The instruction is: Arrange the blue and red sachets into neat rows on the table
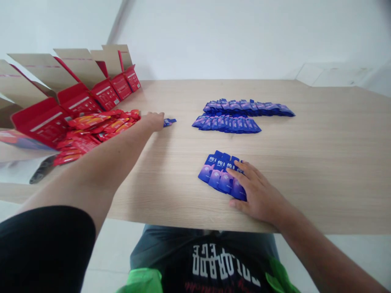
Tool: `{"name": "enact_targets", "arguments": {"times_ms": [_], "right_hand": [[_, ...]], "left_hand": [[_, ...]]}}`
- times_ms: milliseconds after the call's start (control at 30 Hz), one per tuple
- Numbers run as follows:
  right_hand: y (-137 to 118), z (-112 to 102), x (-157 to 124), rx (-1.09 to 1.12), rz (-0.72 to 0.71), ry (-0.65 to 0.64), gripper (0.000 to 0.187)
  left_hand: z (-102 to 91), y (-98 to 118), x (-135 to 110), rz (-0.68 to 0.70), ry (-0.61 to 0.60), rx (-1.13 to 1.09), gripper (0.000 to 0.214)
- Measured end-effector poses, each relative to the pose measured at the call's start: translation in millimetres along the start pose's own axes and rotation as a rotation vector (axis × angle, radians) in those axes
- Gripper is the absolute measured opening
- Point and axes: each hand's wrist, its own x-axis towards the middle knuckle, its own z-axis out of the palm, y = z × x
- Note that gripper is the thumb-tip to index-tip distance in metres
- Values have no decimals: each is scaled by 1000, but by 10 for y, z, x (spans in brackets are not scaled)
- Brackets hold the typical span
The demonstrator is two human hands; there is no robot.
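Observation:
My left hand [153, 121] is stretched far out over the wooden table [275, 142], its fingers closed on a small blue sachet [169, 121] that rests on the surface. Just left of that hand lies a heap of red sachets [94, 128]. My right hand [258, 193] lies flat with fingers spread on a small fanned stack of blue sachets [218, 171] near the table's front edge. Two long overlapping rows of blue sachets [241, 115] lie further back at the centre.
Several open red cartons [76, 97] with raised cardboard flaps stand in a row along the table's left side. A flat printed sheet [18, 140] lies at the far left edge. White walls stand behind the table.

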Motion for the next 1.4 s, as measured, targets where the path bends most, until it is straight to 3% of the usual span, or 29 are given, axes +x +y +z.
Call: {"name": "enact_targets", "arguments": {"times_ms": [133, 267, 400, 600, 800, 933, 1100, 1267, 1400], "right_hand": [[-9, -34, 18, 11, 4, -10, 90], [-17, -56, 27, 13, 19, -30, 91], [-36, -80, 29, -9, 24, -42, 88], [-43, -101, 32, -19, 30, -58, 87], [-32, -79, 25, -23, 21, -44, 86], [-38, -86, 21, -13, 33, -37, 86], [-35, -64, -4, 2, 19, -15, 85], [13, 44, -42, -17, 13, 33, 79], [36, 84, -56, -26, -5, 44, 78]], "left_hand": [[-79, 82, 255, -94, -134, 35, 67], [-131, 301, 188, -28, -295, 129, 78], [-96, 640, -369, 155, -312, 33, 81], [-13, 1169, -1425, 157, -382, -285, 74], [61, 1518, -1710, 208, -305, -407, 57], [88, 1676, -1788, 265, -184, -313, 46], [65, 1538, -1734, 210, -64, -81, 51], [109, 981, -1302, 85, 85, 77, 43], [135, 489, -906, -19, 114, 134, 42]]}}
